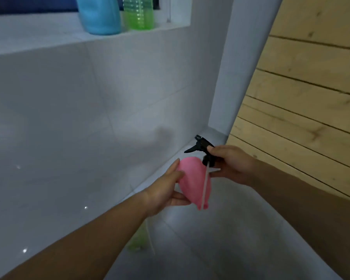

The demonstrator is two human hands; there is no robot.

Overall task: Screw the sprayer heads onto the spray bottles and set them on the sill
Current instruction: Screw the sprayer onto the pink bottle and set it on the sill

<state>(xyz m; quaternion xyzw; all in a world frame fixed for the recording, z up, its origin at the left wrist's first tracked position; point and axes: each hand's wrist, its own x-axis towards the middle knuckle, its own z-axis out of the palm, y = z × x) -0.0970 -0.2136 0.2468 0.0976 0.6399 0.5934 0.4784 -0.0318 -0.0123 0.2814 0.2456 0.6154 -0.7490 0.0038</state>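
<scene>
Hands apart: left (pixel 166 190) grips pink bottle (pixel 192 180), right (pixel 232 164) black sprayer head (pixel 200 146)

Both bare forearms reach forward and converge mid-frame, left hand (pixel 166 190) palm-up with fingers extended and thumb below, cupped around what it holds, right hand (pixel 233 164) opposite it, fingers curled in a pinch, knuckles up.

Glossy white tiled wall (pixel 89 118) catching dim light; pale wood-plank panelling (pixel 311 87) running along right; white floor tiles (pixel 190 239) lying below.
</scene>
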